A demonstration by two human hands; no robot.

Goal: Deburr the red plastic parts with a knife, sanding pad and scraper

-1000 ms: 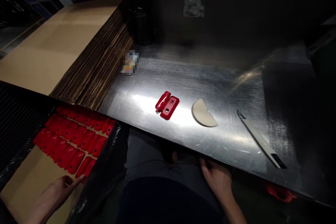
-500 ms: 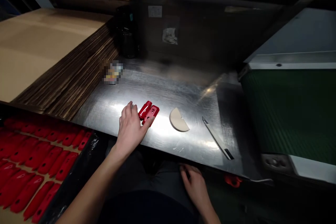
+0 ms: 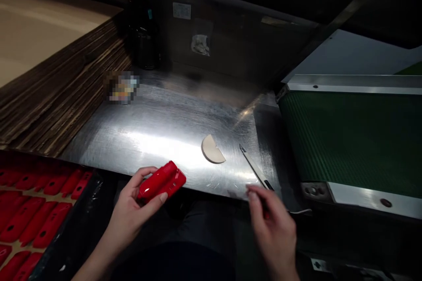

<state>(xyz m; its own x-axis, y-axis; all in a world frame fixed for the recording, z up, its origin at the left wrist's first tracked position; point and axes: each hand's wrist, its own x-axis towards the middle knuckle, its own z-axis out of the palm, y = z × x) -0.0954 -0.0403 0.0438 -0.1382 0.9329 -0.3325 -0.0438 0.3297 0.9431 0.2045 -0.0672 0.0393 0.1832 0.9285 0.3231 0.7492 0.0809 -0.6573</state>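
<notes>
My left hand (image 3: 132, 206) is closed around red plastic parts (image 3: 162, 182), two long pieces side by side, just above the front edge of the metal table (image 3: 165, 96). Its thumb lies along their near side. My right hand (image 3: 272, 224) is at the table's front edge, thumb and curled forefinger a little apart, fingertips slightly blurred. Nothing shows in it. Close to its fingertips lies a craft knife (image 3: 253, 167) with a pale handle and dark end. A beige half-round piece (image 3: 212, 150) with a small notch rests on the table between the hands.
A tall stack of cardboard sheets (image 3: 66, 70) stands at the left. Below it, a box holds rows of red plastic parts (image 3: 24, 215). A green conveyor belt (image 3: 356, 136) runs along the right. A dark bottle-like object (image 3: 145, 46) stands at the back.
My left hand has picked the red parts up off the table and drawn them toward me. My right hand has risen from my lap toward the knife. The view has shifted right.
</notes>
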